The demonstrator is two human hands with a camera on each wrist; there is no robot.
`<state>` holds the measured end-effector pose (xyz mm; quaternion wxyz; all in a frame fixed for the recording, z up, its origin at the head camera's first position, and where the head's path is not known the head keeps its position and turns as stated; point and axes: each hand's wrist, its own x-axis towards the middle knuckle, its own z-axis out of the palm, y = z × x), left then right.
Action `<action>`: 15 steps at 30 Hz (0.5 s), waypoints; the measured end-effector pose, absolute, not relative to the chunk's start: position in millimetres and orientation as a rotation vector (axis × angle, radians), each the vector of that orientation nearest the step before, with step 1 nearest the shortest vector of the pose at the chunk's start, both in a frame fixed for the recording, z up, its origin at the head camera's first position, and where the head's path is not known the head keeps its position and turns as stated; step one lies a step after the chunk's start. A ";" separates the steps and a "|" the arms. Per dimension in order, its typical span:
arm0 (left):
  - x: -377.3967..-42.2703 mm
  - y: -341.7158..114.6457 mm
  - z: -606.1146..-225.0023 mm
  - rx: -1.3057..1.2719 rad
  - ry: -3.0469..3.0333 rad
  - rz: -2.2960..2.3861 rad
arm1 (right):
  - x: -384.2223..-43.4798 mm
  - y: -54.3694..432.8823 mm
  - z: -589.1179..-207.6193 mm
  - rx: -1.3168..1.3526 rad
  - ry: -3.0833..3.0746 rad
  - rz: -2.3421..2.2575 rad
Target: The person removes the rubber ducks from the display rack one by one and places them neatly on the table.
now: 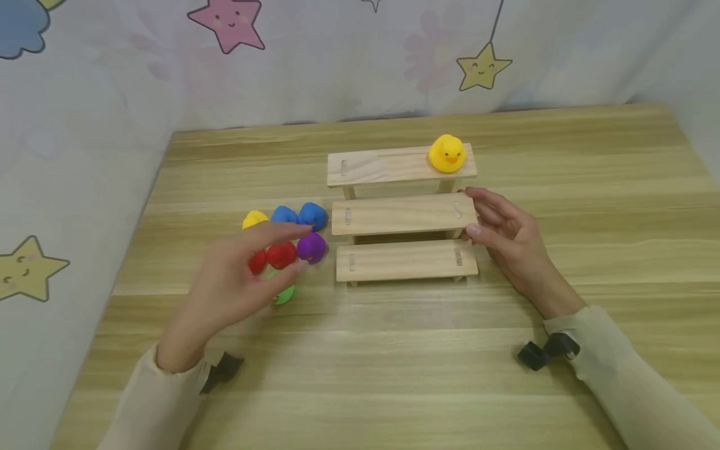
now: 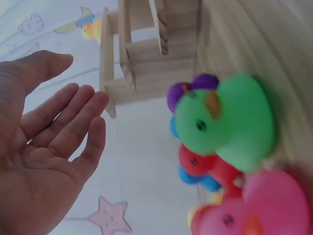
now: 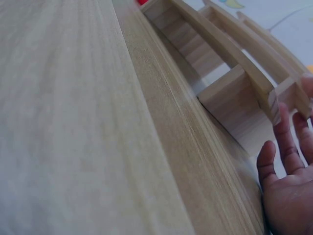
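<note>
A three-step wooden stand (image 1: pixel 405 214) has a yellow rubber duck (image 1: pixel 447 154) on the right of its top step. My right hand (image 1: pixel 509 240) holds the right end of the middle step, thumb at its front corner and fingertips by the back. My left hand (image 1: pixel 239 272) hovers over the rubber ducks left of the stand, thumb and fingers apart and nothing between them. A purple duck (image 1: pixel 312 248) sits just past its fingertips. The green duck (image 2: pixel 230 122) and pink duck (image 2: pixel 264 205) show large in the left wrist view.
Two blue ducks (image 1: pixel 312 216), a red duck (image 1: pixel 282 254) beside another red one, and a second yellow duck (image 1: pixel 255 218) crowd together, partly behind the left hand. The wooden table (image 1: pixel 394 369) ends at a patterned curtain (image 1: pixel 337 69) at the back.
</note>
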<state>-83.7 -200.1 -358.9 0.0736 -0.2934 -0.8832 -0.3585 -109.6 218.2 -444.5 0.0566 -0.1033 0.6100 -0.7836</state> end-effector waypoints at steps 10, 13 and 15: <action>-115.4 -143.0 -343.3 -1.004 -2.463 -1.329 | -109.2 218.3 -444.3 -0.322 1.835 -2.390; -125.8 -125.8 -337.5 -1.048 -2.404 -1.351 | -109.1 218.1 -443.9 -0.309 1.836 -2.386; -131.7 -115.6 -333.2 -1.072 -2.386 -1.366 | -109.0 218.0 -443.5 -0.297 1.839 -2.382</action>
